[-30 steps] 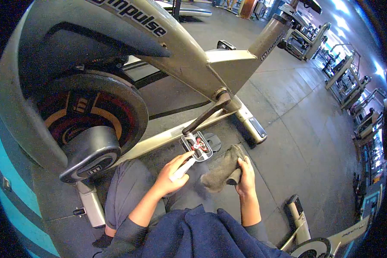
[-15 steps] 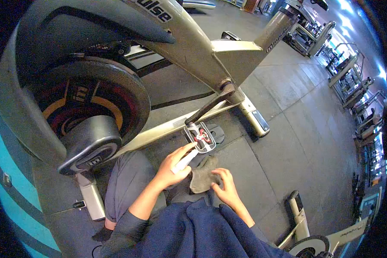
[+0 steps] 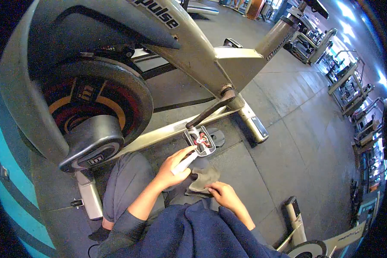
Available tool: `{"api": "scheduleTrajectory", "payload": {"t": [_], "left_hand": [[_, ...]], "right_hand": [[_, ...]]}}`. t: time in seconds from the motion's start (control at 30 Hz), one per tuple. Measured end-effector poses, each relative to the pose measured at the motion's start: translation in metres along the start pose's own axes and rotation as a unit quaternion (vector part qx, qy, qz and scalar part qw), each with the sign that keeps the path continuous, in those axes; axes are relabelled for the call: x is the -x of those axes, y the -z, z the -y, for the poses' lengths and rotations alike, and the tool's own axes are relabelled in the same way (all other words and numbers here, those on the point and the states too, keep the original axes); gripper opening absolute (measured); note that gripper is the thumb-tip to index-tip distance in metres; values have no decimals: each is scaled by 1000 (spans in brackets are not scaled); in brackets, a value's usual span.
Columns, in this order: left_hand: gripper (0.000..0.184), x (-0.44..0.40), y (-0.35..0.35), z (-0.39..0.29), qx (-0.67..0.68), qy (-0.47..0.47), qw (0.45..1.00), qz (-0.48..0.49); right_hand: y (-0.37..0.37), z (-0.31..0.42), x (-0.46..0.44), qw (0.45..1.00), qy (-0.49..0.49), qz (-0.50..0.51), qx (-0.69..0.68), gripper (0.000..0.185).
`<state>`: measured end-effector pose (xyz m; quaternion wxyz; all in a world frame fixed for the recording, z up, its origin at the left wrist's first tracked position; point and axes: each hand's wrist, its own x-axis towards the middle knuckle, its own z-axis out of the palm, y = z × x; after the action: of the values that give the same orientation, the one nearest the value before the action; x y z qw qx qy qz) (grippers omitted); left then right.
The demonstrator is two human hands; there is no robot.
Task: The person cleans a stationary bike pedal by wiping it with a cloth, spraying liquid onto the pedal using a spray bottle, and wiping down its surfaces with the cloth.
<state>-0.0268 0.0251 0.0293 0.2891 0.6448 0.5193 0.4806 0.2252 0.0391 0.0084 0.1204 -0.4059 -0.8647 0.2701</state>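
My left hand is closed around a slim white tube-like object, whose far end points at the bike pedal. The forefinger reaches along it to the pedal's near edge; contact is hard to tell. Metal edges frame the pedal, and red parts show in its middle. Lower right, my right hand pinches the edge of a grey-brown cloth draped over my leg. A crank arm joins the pedal to the exercise bike.
The bike's flywheel and its rounded cover stand close on the left. A rear foot bar lies beyond the pedal. Part of another bike is at lower right. Gym machines line the far side of the tiled floor.
My right hand has gone from loosely spread beside the cloth to pinching its edge, and the cloth has folded. My left hand stays by the pedal. The view has shifted slightly.
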Motion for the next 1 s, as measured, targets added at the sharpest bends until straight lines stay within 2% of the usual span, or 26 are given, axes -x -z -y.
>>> {"api": "scheduleTrajectory", "payload": {"t": [0.07, 0.13, 0.2, 0.27, 0.33, 0.37, 0.4, 0.47, 0.53, 0.57, 0.6, 0.67, 0.7, 0.73, 0.8, 0.83, 0.87, 0.9, 0.93, 1.0], "left_hand": [[69, 0, 1, -1, 17, 40, 999, 14], [68, 0, 3, -6, 31, 56, 998, 18], [67, 1, 4, -7, 45, 74, 996, 22], [66, 1, 3, -5, 40, 73, 996, 14], [65, 2, 0, 2, 37, 61, 997, 6], [64, 2, 0, 3, 34, 48, 998, 2], [64, 2, 0, 3, 34, 49, 998, -1], [64, 3, 1, 2, 35, 61, 997, 6], [64, 3, 0, 2, 27, 55, 998, 2], [64, 2, 0, 3, 20, 49, 999, -3], [64, 2, -1, 4, 21, 48, 999, -3], [65, 3, -2, 7, 12, 47, 999, -8], [65, 2, 0, 3, 12, 47, 999, -11], [65, 0, 5, -3, 19, 78, 997, 12], [65, 2, 5, -4, 27, 110, 993, 37], [65, 3, 2, 1, 26, 71, 997, 13], [65, 2, 0, 4, 25, 31, 999, -11], [65, 1, 0, 3, 25, 29, 999, -10], [65, 1, 2, 0, 27, 52, 998, 4], [65, 2, 3, -1, 29, 77, 996, 18]], "right_hand": [[28, 3, 0, 979, -73, 153, -111, 25], [47, 5, 1, 973, -91, 168, -128, 30], [60, 6, 4, 966, -51, 202, -153, 33], [67, 5, 5, 970, -40, 184, -154, 35], [75, 4, 5, 976, -122, 160, -87, 31], [76, -6, 7, 991, -72, 90, -64, 24], [82, -10, 7, 993, -69, 54, -79, 19], [112, -9, 5, 995, -49, 67, -63, 19], [130, -21, 10, 979, -54, 28, -195, 23], [134, -14, 10, 950, -72, -26, -303, 26], [143, 0, 10, 912, -141, -54, -382, 26], [151, -14, 14, 941, -146, -99, -288, 28], [157, -3, 15, 949, -113, -147, -256, 29], [156, -6, 22, 905, -141, -232, -328, 32], [166, -2, 26, 846, -125, -310, -415, 33], [171, -4, 28, 846, -127, -311, -414, 33], [175, -6, 31, 835, -107, -352, -409, 33], [178, -7, 32, 822, -85, -392, -404, 33], [177, -6, 34, 733, -77, -447, -507, 39], [181, -8, 32, 703, -41, -448, -550, 40]]}}
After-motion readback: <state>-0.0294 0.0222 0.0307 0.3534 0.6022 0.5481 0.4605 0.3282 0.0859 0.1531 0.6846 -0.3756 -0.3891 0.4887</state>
